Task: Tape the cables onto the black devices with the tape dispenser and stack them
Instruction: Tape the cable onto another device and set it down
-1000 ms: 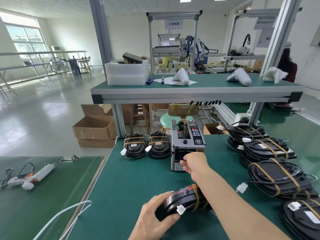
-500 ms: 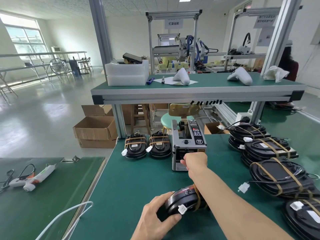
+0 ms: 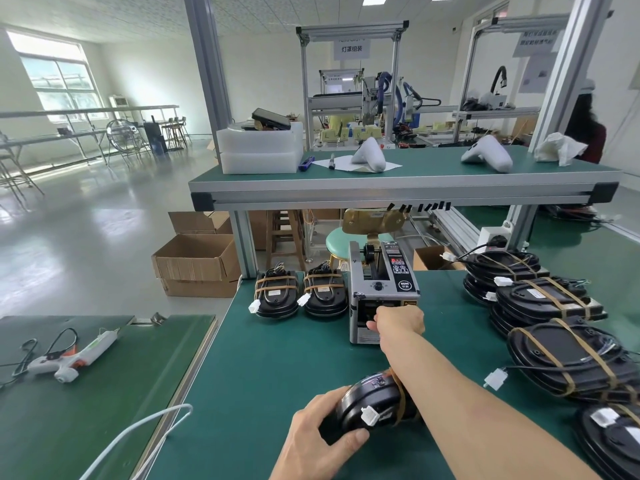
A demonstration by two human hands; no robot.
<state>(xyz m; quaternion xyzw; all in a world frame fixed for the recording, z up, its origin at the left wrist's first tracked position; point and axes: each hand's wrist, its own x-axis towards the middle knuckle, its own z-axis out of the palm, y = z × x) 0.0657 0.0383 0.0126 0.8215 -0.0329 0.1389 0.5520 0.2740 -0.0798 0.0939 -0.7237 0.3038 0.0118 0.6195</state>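
Black oval plastic device [image 3: 372,405], one tan tape band round it, lies near on the green bench mat [image 3: 277,368]; left hand [image 3: 320,433] curls over its near end, holding it down. Right hand [image 3: 398,320] is at the mouth of the grey boxy tape dispenser [image 3: 381,292], fingers curled in; whether they pinch a strip I cannot tell. Risks: strip tears short or folds on itself; loose white connector [image 3: 369,415] drags the cable off. Taped devices [image 3: 561,355] stacked right, two more [image 3: 299,296] far left.
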